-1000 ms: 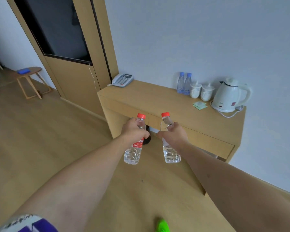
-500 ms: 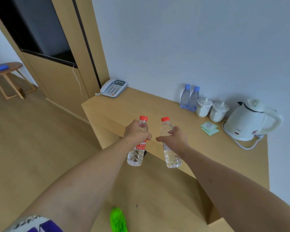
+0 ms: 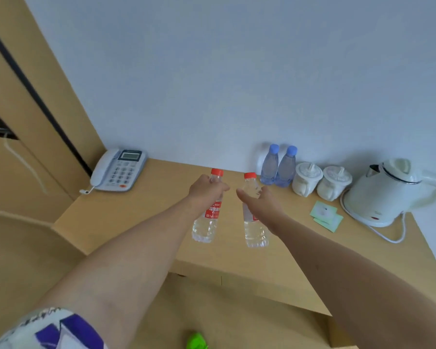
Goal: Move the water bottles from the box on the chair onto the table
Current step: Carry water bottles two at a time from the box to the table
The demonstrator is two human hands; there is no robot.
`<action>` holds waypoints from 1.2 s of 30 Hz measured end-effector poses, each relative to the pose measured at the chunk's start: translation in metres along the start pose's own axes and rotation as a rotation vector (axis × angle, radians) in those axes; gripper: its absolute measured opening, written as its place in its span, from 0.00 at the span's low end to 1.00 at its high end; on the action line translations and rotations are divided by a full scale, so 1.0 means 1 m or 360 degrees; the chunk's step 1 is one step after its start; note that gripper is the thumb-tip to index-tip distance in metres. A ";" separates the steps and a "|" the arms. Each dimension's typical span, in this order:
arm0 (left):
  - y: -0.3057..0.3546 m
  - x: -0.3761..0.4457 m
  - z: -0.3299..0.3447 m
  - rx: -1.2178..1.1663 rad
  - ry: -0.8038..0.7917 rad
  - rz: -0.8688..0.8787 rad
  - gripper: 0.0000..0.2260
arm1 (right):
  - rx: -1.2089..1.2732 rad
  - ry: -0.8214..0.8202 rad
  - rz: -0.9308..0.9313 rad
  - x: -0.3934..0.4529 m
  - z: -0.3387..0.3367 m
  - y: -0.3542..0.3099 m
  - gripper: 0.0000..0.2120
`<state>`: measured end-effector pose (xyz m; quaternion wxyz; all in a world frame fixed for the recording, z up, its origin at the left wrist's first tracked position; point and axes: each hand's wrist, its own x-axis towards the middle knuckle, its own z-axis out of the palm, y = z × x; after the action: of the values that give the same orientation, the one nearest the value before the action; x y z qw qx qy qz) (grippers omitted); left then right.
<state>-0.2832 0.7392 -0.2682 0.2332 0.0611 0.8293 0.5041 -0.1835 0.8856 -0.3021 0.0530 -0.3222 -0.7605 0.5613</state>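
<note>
My left hand grips the neck of a clear water bottle with a red cap and a red label. Beside it, my right hand holds a second red-capped water bottle by its upper part. Both bottles hang upright over the middle of the wooden table, a short way above its top, about a hand's width apart. The box and the chair are out of view.
At the back of the table stand two blue-capped bottles, two white lidded cups and a white kettle with its cord. Green packets lie by the kettle. A telephone sits at the back left corner.
I have come closer to the table. Both hands have carried their bottles forward from in front of the table's edge to above its top.
</note>
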 end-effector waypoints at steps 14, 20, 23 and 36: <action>0.031 0.153 0.015 0.0223 -0.0249 0.0031 0.21 | -0.0331 0.0179 -0.0022 0.144 0.005 -0.025 0.25; 0.052 0.184 0.028 0.0424 -0.0272 0.0157 0.14 | -0.0775 0.0245 -0.0064 0.189 -0.002 -0.039 0.28; 0.060 0.196 0.034 0.0384 -0.0298 0.0224 0.12 | -0.0774 0.0324 -0.0008 0.202 -0.001 -0.049 0.23; 0.053 0.223 0.048 -0.0132 -0.0121 0.0141 0.17 | -0.0788 0.0584 -0.0018 0.210 -0.010 -0.069 0.10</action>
<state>-0.4658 0.8786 -0.3135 0.2444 0.1073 0.7948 0.5451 -0.3741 0.9981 -0.2958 0.1123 -0.4171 -0.8537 0.2910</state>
